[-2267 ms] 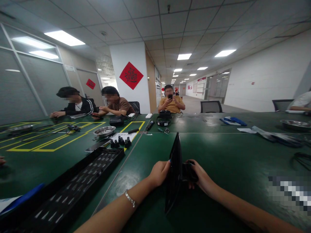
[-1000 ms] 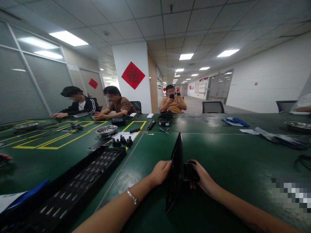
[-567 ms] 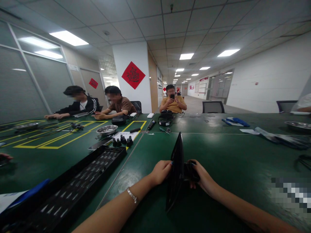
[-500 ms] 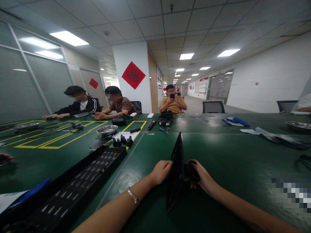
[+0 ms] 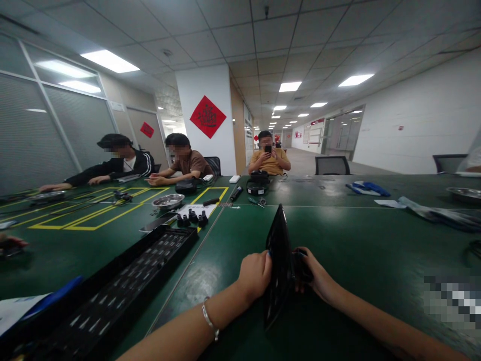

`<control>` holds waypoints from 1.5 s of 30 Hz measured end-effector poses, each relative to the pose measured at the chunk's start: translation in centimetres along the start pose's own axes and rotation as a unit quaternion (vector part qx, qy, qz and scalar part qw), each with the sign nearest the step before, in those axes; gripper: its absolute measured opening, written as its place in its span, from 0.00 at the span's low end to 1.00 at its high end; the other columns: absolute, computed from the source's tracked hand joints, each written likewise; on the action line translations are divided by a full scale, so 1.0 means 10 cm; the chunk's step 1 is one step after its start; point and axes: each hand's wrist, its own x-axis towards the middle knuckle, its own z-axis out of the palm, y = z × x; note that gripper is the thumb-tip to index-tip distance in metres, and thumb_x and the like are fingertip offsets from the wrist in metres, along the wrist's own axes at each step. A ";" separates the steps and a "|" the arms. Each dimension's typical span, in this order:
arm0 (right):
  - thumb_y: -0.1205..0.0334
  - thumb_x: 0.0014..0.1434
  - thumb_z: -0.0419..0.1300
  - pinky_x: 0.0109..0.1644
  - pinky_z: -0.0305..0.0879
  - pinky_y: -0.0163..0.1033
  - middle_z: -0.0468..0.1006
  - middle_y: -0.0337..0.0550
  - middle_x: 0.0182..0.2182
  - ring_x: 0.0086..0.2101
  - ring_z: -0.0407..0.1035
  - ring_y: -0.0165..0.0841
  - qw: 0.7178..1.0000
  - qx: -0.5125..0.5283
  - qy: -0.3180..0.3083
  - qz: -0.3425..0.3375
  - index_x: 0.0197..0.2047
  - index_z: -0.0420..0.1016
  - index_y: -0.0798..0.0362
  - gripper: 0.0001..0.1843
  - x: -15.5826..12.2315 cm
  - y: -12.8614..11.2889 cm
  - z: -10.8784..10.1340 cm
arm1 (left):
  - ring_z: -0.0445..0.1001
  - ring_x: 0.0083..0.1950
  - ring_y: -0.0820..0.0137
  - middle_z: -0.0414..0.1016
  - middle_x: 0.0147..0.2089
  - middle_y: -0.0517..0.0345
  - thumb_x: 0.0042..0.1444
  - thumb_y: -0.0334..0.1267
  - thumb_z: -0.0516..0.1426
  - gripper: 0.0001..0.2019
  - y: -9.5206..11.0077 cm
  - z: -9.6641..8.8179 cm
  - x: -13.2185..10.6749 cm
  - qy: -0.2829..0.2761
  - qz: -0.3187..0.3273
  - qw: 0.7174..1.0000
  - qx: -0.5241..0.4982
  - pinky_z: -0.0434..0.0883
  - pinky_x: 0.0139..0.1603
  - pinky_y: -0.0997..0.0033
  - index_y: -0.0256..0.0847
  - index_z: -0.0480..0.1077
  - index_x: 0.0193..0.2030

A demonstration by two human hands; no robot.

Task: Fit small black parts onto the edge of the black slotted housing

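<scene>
black panel is gripped by the left hand while the right hand clasps a dark part.

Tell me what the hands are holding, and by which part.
A black panel: the left hand grips its left side about midway up; the right hand holds the dark piece on its right side.

1. We look from the head, forward and slightly down, over the green table.
2. Our left hand and right hand are close to us, low in view.
3. Farther off, we take in the white pillar and ceiling.
</scene>
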 end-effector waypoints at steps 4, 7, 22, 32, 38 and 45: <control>0.40 0.53 0.48 0.18 0.58 0.33 0.71 0.35 0.21 0.17 0.68 0.31 1.000 -0.001 0.003 0.007 0.47 0.50 0.51 0.26 -0.01 -0.01 0.00 | 0.72 0.34 0.64 0.73 0.32 0.49 0.64 0.42 0.30 0.26 -0.03 0.01 0.01 0.005 0.014 1.000 0.006 0.61 0.33 0.70 0.38 0.67 0.35; 0.40 0.52 0.49 0.18 0.58 0.34 0.70 0.35 0.22 0.18 0.68 0.32 1.000 -0.004 0.007 0.010 0.46 0.51 0.50 0.26 -0.01 -0.02 0.00 | 0.72 0.33 0.65 0.73 0.31 0.49 0.64 0.43 0.31 0.26 -0.06 -0.02 0.03 -0.002 0.036 0.999 0.007 0.61 0.33 0.70 0.38 0.67 0.35; 0.39 0.51 0.50 0.19 0.58 0.33 0.72 0.37 0.22 0.18 0.68 0.32 1.000 -0.011 0.001 0.012 0.46 0.54 0.51 0.28 -0.03 -0.07 0.02 | 0.70 0.30 0.67 0.71 0.27 0.53 0.62 0.44 0.34 0.25 -0.15 -0.04 0.09 -0.014 0.061 0.996 -0.056 0.59 0.30 0.73 0.39 0.67 0.29; 0.43 0.51 0.50 0.17 0.57 0.33 0.71 0.35 0.21 0.16 0.67 0.31 1.000 -0.006 0.024 0.017 0.46 0.52 0.51 0.25 -0.04 -0.10 0.07 | 0.65 0.27 0.70 0.66 0.24 0.56 0.62 0.46 0.34 0.26 -0.16 -0.04 0.11 -0.023 0.056 0.990 -0.130 0.59 0.29 0.74 0.37 0.65 0.26; 0.42 0.52 0.50 0.18 0.57 0.32 0.71 0.35 0.21 0.17 0.67 0.31 1.000 -0.008 0.017 0.009 0.45 0.54 0.51 0.25 -0.05 -0.11 0.07 | 0.65 0.27 0.71 0.66 0.24 0.57 0.61 0.47 0.34 0.26 -0.18 -0.03 0.12 -0.024 0.058 0.986 -0.155 0.59 0.30 0.75 0.36 0.64 0.25; 0.42 0.53 0.49 0.17 0.57 0.32 0.72 0.35 0.22 0.17 0.68 0.31 1.000 -0.007 0.012 0.008 0.46 0.53 0.51 0.25 -0.02 -0.06 0.02 | 0.65 0.28 0.70 0.66 0.25 0.57 0.60 0.45 0.37 0.23 -0.19 -0.02 0.12 -0.008 0.057 0.989 -0.139 0.59 0.30 0.75 0.37 0.65 0.25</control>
